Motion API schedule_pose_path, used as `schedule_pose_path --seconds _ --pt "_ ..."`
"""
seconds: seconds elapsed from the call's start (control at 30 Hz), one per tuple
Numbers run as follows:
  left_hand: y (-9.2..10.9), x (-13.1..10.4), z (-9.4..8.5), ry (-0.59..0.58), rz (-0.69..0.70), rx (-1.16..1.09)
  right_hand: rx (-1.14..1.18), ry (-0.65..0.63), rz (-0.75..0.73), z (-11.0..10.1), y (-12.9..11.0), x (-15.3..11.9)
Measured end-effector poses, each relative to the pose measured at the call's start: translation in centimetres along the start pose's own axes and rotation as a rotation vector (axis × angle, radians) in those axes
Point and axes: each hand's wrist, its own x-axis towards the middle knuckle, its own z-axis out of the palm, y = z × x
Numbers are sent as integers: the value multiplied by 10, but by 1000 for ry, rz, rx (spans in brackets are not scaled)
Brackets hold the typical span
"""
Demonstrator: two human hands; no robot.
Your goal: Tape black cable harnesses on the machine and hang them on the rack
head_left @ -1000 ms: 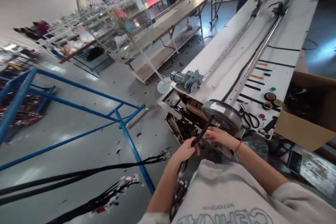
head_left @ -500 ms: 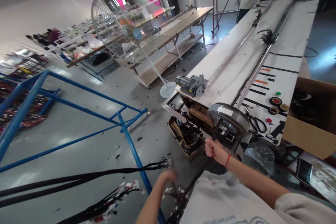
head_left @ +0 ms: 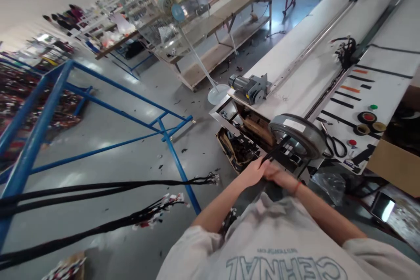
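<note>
**Left hand (head_left: pixel 251 173) closed around black cable (head_left: pixel 278 147)**

The cable runs from the hands into the grey wheel (head_left: pixel 313 134); a slanted pull could snag it there. Right hand (head_left: pixel 278 175) touches the left, blurred; its grip I cannot tell.

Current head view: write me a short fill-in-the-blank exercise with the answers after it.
The bare left hand grips a thin cable strand coloured ____.
The bare right hand belongs to the arm with a thin wrist band coloured ____.
The small round plastic disc nearest the black-handled metal scissors is ____.
The tubular metal frame on the floor is painted ____.

Missing words: black; red; red; blue.
</note>
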Motion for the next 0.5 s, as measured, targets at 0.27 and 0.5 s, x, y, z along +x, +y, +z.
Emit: schedule_pose_path --seconds 0.27,0.5 --pt "-86 -71 -77 -454 -546 -274 348 -135 18 31 -15 -17" --pt "-40 3 -13 -398 -317 -701 33 -261 194 58 -4 -48"
